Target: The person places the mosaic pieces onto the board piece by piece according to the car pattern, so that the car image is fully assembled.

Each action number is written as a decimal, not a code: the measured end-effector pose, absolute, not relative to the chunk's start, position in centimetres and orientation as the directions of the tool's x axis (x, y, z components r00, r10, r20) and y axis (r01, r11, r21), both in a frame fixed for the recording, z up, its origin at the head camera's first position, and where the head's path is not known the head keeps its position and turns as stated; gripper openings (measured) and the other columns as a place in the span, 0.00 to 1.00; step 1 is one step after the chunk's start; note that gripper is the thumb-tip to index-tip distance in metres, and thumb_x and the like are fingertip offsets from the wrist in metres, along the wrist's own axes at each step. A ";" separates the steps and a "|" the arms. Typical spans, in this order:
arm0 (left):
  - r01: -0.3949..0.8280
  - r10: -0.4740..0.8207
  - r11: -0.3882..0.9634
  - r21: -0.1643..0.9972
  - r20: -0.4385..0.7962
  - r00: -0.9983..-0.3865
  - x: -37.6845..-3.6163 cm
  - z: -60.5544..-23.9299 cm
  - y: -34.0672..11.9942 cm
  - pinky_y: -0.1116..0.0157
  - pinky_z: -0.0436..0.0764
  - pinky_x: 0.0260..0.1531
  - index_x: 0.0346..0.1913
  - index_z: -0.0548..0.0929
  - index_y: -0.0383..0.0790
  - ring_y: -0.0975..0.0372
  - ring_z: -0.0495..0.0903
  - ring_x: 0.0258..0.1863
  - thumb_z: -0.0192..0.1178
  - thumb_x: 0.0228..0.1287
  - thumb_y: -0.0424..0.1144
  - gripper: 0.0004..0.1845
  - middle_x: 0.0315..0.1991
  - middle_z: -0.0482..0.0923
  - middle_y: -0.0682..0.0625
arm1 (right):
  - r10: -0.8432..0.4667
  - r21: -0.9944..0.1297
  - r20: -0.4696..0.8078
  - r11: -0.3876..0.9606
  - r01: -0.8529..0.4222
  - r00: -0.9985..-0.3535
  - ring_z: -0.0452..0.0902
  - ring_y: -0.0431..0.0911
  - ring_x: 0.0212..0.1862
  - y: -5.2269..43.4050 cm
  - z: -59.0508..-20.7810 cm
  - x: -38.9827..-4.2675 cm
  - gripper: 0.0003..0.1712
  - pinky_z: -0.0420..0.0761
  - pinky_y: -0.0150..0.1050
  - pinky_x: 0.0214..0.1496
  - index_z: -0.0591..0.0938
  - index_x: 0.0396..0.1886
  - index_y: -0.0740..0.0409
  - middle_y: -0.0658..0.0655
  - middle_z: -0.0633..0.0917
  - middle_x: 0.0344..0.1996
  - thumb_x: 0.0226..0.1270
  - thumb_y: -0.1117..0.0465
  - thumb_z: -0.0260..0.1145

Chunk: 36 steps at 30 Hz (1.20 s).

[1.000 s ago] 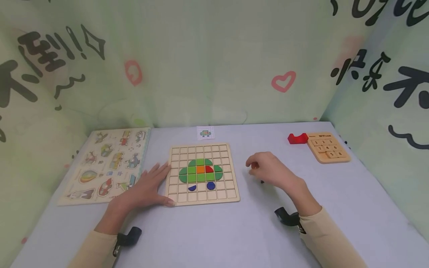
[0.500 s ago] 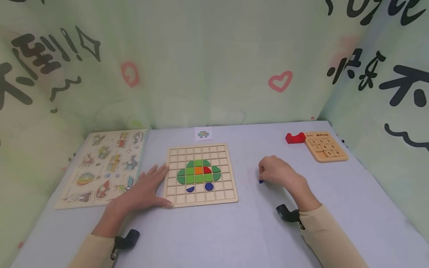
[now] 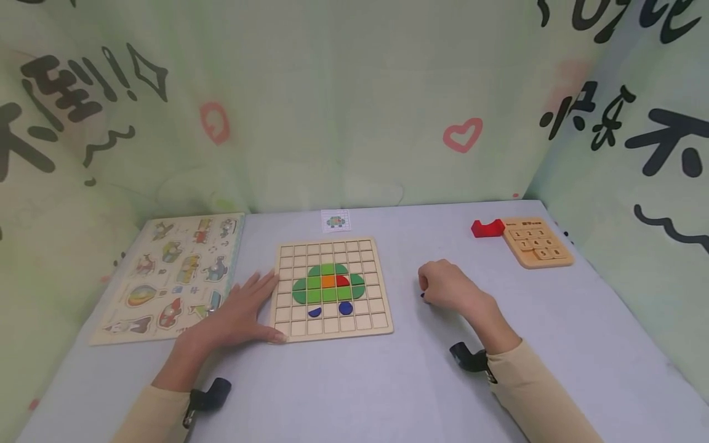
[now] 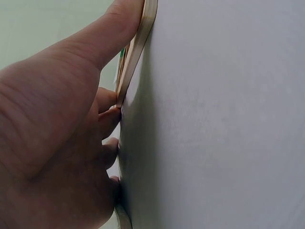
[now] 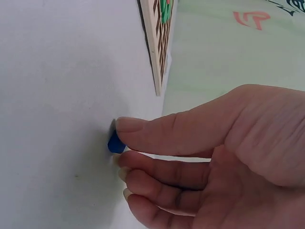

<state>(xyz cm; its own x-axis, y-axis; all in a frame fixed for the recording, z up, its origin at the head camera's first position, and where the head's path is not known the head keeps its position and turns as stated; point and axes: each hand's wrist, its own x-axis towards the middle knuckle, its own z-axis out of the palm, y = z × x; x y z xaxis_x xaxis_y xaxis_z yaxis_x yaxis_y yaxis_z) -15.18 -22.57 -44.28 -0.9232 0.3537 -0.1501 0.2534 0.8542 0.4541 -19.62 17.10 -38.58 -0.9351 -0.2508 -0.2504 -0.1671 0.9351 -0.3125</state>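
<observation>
A wooden grid board [image 3: 379,322] lies on the table, with green, orange and red pieces set in a rounded pattern. Below the pattern sit a blue half-circle [image 3: 314,313] and a blue round shape [image 3: 346,308]. Along the board's left side my left hand [image 3: 244,317] is spread, its thumb at the near corner. Right of the board, my right hand [image 3: 451,286] pinches a small blue piece [image 5: 115,144] between thumb and forefinger, low over the tabletop. Most of that piece is hidden by the fingers.
A picture puzzle board [image 3: 166,277] lies at the left, partly behind my left hand. Beyond the grid board is a small pattern card [image 3: 335,221]. At the back right are a red notched block [image 3: 487,229] and a wooden number board [image 3: 540,243].
My right hand came down onto the blue piece lying on the table, took it between the fingertips, and has shifted slightly left with it. The left hand has stayed at the board.
</observation>
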 end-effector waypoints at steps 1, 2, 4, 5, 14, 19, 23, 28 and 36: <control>0.253 0.353 0.855 0.453 -0.151 -0.923 -15.2 -44.3 -22.6 0.35 0.43 0.76 0.80 0.50 0.42 0.42 0.40 0.80 0.69 0.38 0.75 0.70 0.82 0.46 0.46 | -0.249 -0.313 -0.247 0.935 -0.166 -0.936 0.72 0.47 0.28 17.1 -38.6 -19.6 0.02 0.75 0.34 0.28 0.82 0.29 0.63 0.56 0.80 0.23 0.60 0.71 0.66; 0.252 0.352 0.855 0.453 -0.152 -0.923 -15.2 -44.3 -22.5 0.36 0.43 0.76 0.80 0.50 0.42 0.42 0.40 0.80 0.69 0.38 0.75 0.70 0.82 0.46 0.46 | -0.249 -0.313 -0.242 0.935 -0.167 -0.938 0.72 0.47 0.27 17.0 -38.6 -19.6 0.03 0.75 0.34 0.28 0.82 0.28 0.63 0.56 0.80 0.23 0.60 0.72 0.65; 0.251 0.351 0.857 0.450 -0.153 -0.924 -15.2 -44.3 -22.5 0.36 0.43 0.76 0.80 0.50 0.42 0.42 0.40 0.80 0.69 0.38 0.75 0.70 0.82 0.46 0.46 | -0.248 -0.311 -0.231 0.935 -0.170 -0.941 0.71 0.46 0.27 16.9 -38.7 -19.5 0.05 0.74 0.33 0.26 0.82 0.27 0.64 0.56 0.79 0.22 0.60 0.73 0.63; 0.250 0.350 0.857 0.450 -0.154 -0.924 -15.2 -44.3 -22.5 0.36 0.43 0.76 0.80 0.50 0.42 0.42 0.40 0.80 0.69 0.38 0.75 0.70 0.82 0.45 0.46 | -0.247 -0.310 -0.226 0.935 -0.171 -0.942 0.71 0.46 0.26 16.9 -38.7 -19.5 0.06 0.73 0.33 0.26 0.82 0.26 0.64 0.56 0.79 0.21 0.60 0.73 0.62; 0.250 0.355 0.849 0.466 -0.151 -0.923 -15.2 -44.1 -22.5 0.35 0.42 0.76 0.80 0.50 0.42 0.42 0.40 0.80 0.71 0.38 0.73 0.69 0.82 0.46 0.46 | -0.298 -0.294 -0.191 0.926 -0.235 -0.935 0.68 0.45 0.25 16.7 -38.8 -19.6 0.10 0.69 0.33 0.25 0.79 0.23 0.60 0.55 0.76 0.19 0.59 0.75 0.59; 0.257 0.359 0.850 0.460 -0.148 -0.922 -15.3 -44.3 -22.5 0.36 0.43 0.76 0.80 0.50 0.42 0.42 0.40 0.80 0.69 0.38 0.74 0.70 0.82 0.46 0.47 | -0.319 -0.339 -0.179 0.908 -0.246 -0.931 0.72 0.46 0.28 16.4 -38.9 -20.0 0.09 0.74 0.34 0.29 0.81 0.26 0.58 0.54 0.79 0.23 0.59 0.75 0.61; 0.257 0.357 0.854 0.453 -0.150 -0.922 -15.4 -44.4 -22.5 0.36 0.43 0.76 0.80 0.50 0.42 0.43 0.41 0.81 0.69 0.38 0.75 0.69 0.82 0.46 0.47 | -0.357 -0.385 -0.137 0.879 -0.282 -0.924 0.73 0.46 0.30 15.5 -38.6 -20.2 0.10 0.75 0.34 0.31 0.83 0.29 0.58 0.53 0.80 0.25 0.59 0.75 0.61; 0.249 0.352 0.856 0.453 -0.158 -0.923 -15.4 -44.4 -22.5 0.36 0.43 0.76 0.80 0.50 0.42 0.43 0.41 0.81 0.70 0.38 0.74 0.70 0.82 0.46 0.46 | -0.429 -0.458 -0.075 0.817 -0.351 -0.900 0.73 0.46 0.32 13.4 -38.3 -20.2 0.12 0.74 0.34 0.33 0.84 0.30 0.58 0.52 0.82 0.26 0.58 0.77 0.60; 0.249 0.350 0.857 0.451 -0.155 -0.924 -15.4 -44.5 -22.6 0.36 0.43 0.76 0.80 0.50 0.42 0.43 0.41 0.81 0.70 0.38 0.74 0.70 0.82 0.46 0.47 | -0.544 -0.569 0.014 0.686 -0.454 -0.839 0.75 0.43 0.36 9.7 -38.8 -19.5 0.10 0.79 0.34 0.40 0.87 0.33 0.57 0.51 0.86 0.32 0.61 0.74 0.64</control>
